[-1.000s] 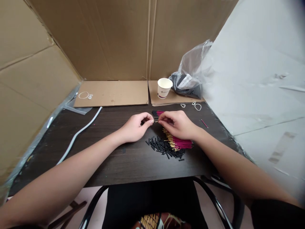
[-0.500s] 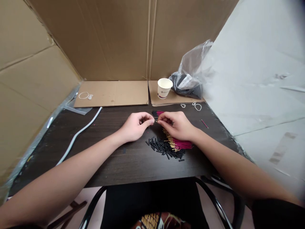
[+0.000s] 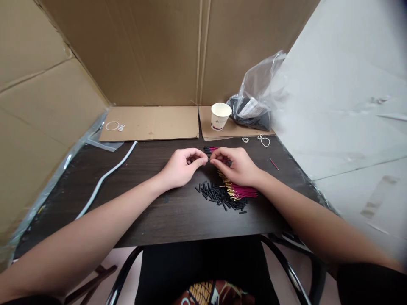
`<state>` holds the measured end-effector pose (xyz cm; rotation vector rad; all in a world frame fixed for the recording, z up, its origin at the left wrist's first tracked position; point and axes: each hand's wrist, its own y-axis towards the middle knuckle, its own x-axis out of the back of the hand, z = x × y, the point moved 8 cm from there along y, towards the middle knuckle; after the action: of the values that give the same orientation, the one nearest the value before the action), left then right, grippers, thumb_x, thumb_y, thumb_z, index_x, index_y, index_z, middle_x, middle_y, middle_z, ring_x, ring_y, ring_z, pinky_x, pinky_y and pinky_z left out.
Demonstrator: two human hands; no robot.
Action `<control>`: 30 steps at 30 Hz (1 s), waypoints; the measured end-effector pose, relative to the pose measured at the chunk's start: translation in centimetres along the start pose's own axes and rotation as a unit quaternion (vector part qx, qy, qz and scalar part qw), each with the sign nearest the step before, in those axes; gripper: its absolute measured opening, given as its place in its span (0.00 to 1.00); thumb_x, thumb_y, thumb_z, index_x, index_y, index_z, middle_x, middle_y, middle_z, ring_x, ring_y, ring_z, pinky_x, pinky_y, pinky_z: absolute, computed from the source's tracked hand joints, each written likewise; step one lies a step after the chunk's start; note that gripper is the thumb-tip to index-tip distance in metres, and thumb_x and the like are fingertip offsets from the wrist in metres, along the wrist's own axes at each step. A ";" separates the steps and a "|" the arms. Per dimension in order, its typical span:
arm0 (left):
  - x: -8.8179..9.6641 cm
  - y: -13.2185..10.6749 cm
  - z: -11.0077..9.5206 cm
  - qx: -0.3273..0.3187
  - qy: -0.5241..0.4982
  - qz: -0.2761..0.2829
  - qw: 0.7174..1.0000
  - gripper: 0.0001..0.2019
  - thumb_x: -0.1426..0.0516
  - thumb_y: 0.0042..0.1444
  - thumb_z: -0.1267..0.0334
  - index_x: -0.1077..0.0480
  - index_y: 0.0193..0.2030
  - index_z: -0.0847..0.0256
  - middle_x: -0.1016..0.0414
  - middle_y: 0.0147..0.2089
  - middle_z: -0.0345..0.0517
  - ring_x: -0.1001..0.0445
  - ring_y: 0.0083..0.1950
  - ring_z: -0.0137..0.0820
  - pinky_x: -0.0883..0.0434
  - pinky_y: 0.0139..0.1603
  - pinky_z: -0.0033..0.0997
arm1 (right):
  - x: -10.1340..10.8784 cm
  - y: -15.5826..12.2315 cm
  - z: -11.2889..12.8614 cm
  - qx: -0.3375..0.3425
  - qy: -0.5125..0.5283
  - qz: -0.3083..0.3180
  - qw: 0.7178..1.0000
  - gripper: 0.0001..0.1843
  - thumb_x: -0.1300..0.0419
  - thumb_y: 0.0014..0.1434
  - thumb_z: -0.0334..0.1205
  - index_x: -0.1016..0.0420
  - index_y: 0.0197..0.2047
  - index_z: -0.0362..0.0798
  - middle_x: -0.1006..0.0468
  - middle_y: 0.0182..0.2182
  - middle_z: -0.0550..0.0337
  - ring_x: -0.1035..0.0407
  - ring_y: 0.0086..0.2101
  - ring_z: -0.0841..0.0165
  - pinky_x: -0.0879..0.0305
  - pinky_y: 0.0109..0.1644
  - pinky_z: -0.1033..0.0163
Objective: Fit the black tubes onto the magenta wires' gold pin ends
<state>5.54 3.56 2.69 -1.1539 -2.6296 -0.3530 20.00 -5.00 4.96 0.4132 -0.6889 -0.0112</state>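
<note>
My left hand [image 3: 186, 167] is closed in a pinch over the table, thumb against the forefinger. What it holds is too small and covered to make out. Almost touching it, my right hand [image 3: 237, 166] pinches a thin gold-tipped wire, mostly hidden by the fingers. Beneath the right hand lies a bundle of dark red wires [image 3: 243, 191] with gold ends pointing left. Short black tubes [image 3: 218, 195] are heaped loosely beside the bundle, nearer to me. Behind my fingertips, more red wires with black ends [image 3: 210, 150] lie together, partly covered by the right hand.
A paper cup [image 3: 221, 116] and a clear bag of dark pieces [image 3: 254, 112] stand on cardboard at the back. White rubber bands [image 3: 265, 141] and a single red wire [image 3: 274, 164] lie right. A pale tube [image 3: 104, 178] curves along the left. Cardboard walls [image 3: 152, 51] enclose the table.
My hands have drawn slightly closer at the fingertips. The gold tip seen between them before is now hardly visible. The whole view has shifted a little.
</note>
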 end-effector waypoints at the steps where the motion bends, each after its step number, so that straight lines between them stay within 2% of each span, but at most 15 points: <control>1: 0.0 0.0 0.0 0.000 0.001 0.000 1.000 0.09 0.34 0.68 0.58 0.17 0.43 0.62 0.15 0.39 0.47 0.23 0.37 0.33 0.26 0.45 0.36 | 0.0 0.0 0.0 0.000 0.000 0.000 1.000 0.06 0.38 0.74 0.39 0.21 0.43 0.48 0.19 0.32 0.61 0.30 0.31 0.69 0.36 0.37 0.62; 7: 0.3 0.2 0.9 0.004 0.000 -0.010 1.000 0.12 0.34 0.69 0.56 0.16 0.49 0.62 0.13 0.45 0.51 0.20 0.41 0.35 0.25 0.46 0.38 | 0.7 0.1 0.0 0.001 -0.006 0.000 1.000 0.05 0.38 0.74 0.39 0.22 0.43 0.49 0.18 0.34 0.60 0.29 0.33 0.68 0.34 0.39 0.60; 12: 0.9 0.4 1.6 0.007 0.003 -0.046 0.999 0.10 0.34 0.67 0.60 0.17 0.50 0.63 0.13 0.46 0.52 0.19 0.43 0.36 0.23 0.49 0.40 | 1.5 0.3 -0.8 0.019 -0.052 -0.001 0.998 0.05 0.37 0.73 0.37 0.20 0.43 0.49 0.18 0.39 0.56 0.26 0.38 0.63 0.31 0.45 0.56; 15: 1.1 0.3 1.6 0.007 0.034 -0.054 0.998 0.09 0.35 0.66 0.62 0.17 0.50 0.62 0.14 0.44 0.50 0.21 0.40 0.34 0.24 0.44 0.37 | 1.3 0.4 -1.7 0.037 -0.113 0.018 0.993 0.05 0.34 0.72 0.37 0.19 0.41 0.49 0.18 0.41 0.52 0.27 0.44 0.58 0.31 0.53 0.49; 17: 1.0 0.2 1.4 0.001 0.060 -0.049 0.997 0.09 0.35 0.66 0.62 0.17 0.49 0.61 0.14 0.42 0.49 0.23 0.37 0.33 0.26 0.41 0.36 | 1.0 0.4 -2.2 0.042 -0.138 0.031 0.989 0.05 0.34 0.72 0.36 0.18 0.41 0.49 0.19 0.42 0.51 0.28 0.46 0.56 0.33 0.55 0.47; 21: 0.7 -0.2 0.5 -0.026 0.114 -0.041 0.992 0.08 0.35 0.66 0.63 0.16 0.49 0.60 0.15 0.39 0.46 0.26 0.35 0.32 0.27 0.41 0.36 | 1.4 0.6 -2.7 0.036 -0.133 0.030 0.990 0.01 0.31 0.71 0.37 0.18 0.44 0.50 0.19 0.41 0.53 0.28 0.44 0.57 0.33 0.54 0.49; 25: 0.5 -0.4 0.0 -0.033 0.132 -0.030 0.990 0.08 0.34 0.66 0.62 0.14 0.48 0.59 0.12 0.41 0.47 0.22 0.37 0.34 0.24 0.45 0.38 | 2.3 0.6 -3.1 0.021 -0.139 0.022 0.990 0.05 0.29 0.68 0.38 0.20 0.46 0.50 0.20 0.41 0.54 0.28 0.44 0.56 0.33 0.52 0.50; 30: 0.4 -0.4 -0.1 -0.030 0.142 -0.021 0.989 0.07 0.34 0.67 0.62 0.12 0.46 0.57 0.10 0.42 0.47 0.19 0.39 0.35 0.21 0.49 0.40 | 2.7 0.6 -3.8 0.013 -0.165 0.000 0.986 0.05 0.30 0.70 0.39 0.22 0.44 0.51 0.21 0.40 0.53 0.28 0.44 0.56 0.34 0.51 0.51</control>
<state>4.95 3.57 2.89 -0.9851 -2.4109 -0.5625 24.33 -3.46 4.22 0.4418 -1.0174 -0.0728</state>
